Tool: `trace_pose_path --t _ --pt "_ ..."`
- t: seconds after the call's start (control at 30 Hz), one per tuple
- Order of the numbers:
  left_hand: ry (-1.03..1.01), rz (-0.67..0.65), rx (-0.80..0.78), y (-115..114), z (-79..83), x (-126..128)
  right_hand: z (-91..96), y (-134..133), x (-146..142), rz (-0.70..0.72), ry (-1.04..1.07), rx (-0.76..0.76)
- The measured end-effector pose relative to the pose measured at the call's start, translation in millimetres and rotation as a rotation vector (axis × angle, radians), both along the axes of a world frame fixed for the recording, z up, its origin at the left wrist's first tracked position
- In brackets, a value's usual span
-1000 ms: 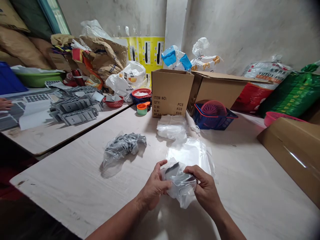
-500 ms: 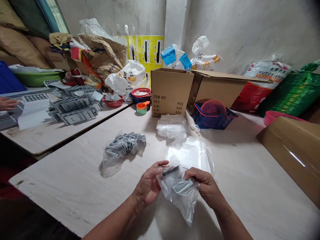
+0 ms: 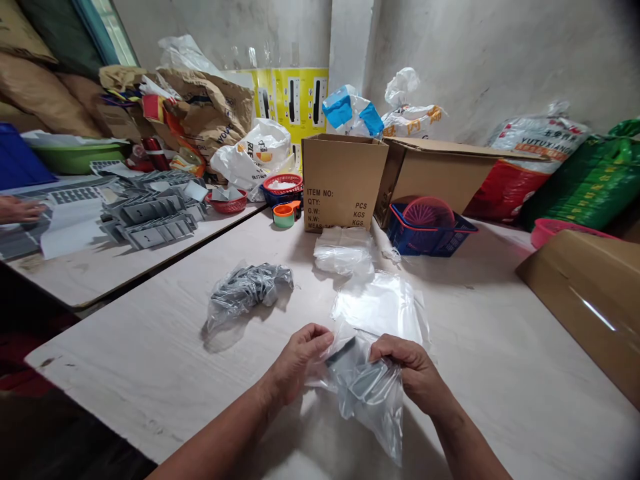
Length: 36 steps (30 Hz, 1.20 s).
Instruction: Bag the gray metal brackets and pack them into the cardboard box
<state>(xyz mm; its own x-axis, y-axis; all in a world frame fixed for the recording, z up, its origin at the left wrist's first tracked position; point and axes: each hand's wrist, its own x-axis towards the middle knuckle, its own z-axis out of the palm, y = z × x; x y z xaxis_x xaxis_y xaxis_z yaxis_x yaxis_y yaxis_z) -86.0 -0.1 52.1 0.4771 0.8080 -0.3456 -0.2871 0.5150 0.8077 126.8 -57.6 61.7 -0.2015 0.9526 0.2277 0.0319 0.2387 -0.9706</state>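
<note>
Holding a clear plastic bag (image 3: 367,390) above the near part of the table (image 3: 150,383), 2 bare hands grip it from opposite sides. Its long axis slopes from the upper left, by the left hand (image 3: 297,363), down toward the table's near edge, where a tapered corner of the film points. The film is thin, glossy and creased; grey flat-faced pieces show through it, a dark straight edge near the top. Whether its lower corner touches the table, I cannot tell.

The left hand's thumb and forefinger are pinched together on the bag's loose upper film. The right hand (image 3: 413,370) has its fingers curled and clamped on the opposite side.

Just beyond the hands lies a flat stack of smooth clear bags (image 3: 383,303), and behind it a crumpled bundle of film (image 3: 345,252) before a cardboard box (image 3: 345,180). Toward the table's left edge rests a filled bag (image 3: 250,293), lumpy with ridged grey pieces; its long axis runs roughly along that edge, the loose end pointing at the left corner. Right of the box sits a blue plastic basket (image 3: 433,239).
</note>
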Motion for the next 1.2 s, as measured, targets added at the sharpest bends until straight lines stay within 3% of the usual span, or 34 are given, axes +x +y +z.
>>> trace_pose_path --t 0.1,0.3,0.57,0.73,0.83,1.03,1.2 --pt "-0.018 -0.094 0.036 3.5 -8.7 -1.1 1.9 -0.2 0.7 0.032 -0.059 0.017" --pt "0.123 -0.111 0.170 12.8 -12.3 1.2 1.4 0.5 -2.5 0.155 -0.130 0.002" --pt "0.236 -0.240 0.237 20.7 -9.7 -0.7 -21.7 5.8 -14.3 0.053 -0.088 -0.042" --pt "0.356 -0.160 0.465 26.1 -21.6 -3.0 -13.7 1.2 -14.7 -0.133 -0.261 0.077" --pt "0.430 -0.071 0.608 26.9 -26.2 -3.7 -4.3 -2.3 -12.6 -0.133 -0.340 0.114" --pt "0.509 -0.082 0.753 19.4 -15.9 0.5 3.4 -2.8 -16.3 -0.086 -0.107 0.001" --pt "0.432 -0.050 0.790 16.8 -6.0 0.8 4.5 -6.2 -21.2 -0.080 -0.095 0.022"
